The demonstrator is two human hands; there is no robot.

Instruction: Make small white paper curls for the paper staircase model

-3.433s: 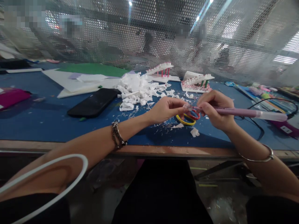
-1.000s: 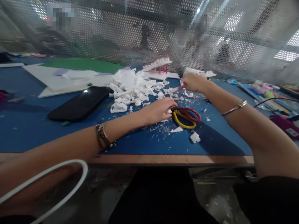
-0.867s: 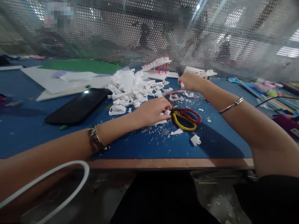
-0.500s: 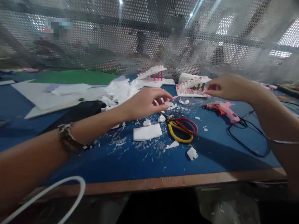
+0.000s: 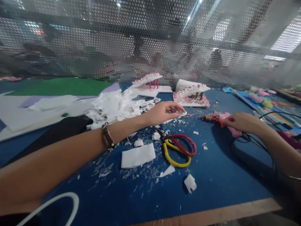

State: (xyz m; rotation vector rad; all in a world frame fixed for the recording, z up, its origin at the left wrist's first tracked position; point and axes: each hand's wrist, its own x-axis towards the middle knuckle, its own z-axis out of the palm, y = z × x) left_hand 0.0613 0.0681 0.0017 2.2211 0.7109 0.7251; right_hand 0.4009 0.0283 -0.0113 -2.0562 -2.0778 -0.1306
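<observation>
Right hand (image 5: pixel 245 121): down since the earlier frame, from beside the white-and-pink model (image 5: pixel 192 90) to the pink glue gun (image 5: pixel 216 117), fingers clamped on its handle.
Left hand (image 5: pixel 161 113): fingers curled beside a white scrap (image 5: pixel 184 114); whether they pinch it, I cannot tell.
Scissors (image 5: pixel 180 147): on the blue bench (image 5: pixel 216 182), left of the glue gun, near a paper rectangle (image 5: pixel 138 155).

Dim, greyish light lies over the flat blue tabletop (image 5: pixel 223 185), with slim white lamps (image 5: pixel 189 18) glaring in streaks through the grey perforated metal screen (image 5: pixel 94 50). A soft dark shadow spreads below the bare right hand (image 5: pixel 244 122); shapes behind the screen blur into haze, and wide-angle distortion stretches the picture's edges.
</observation>
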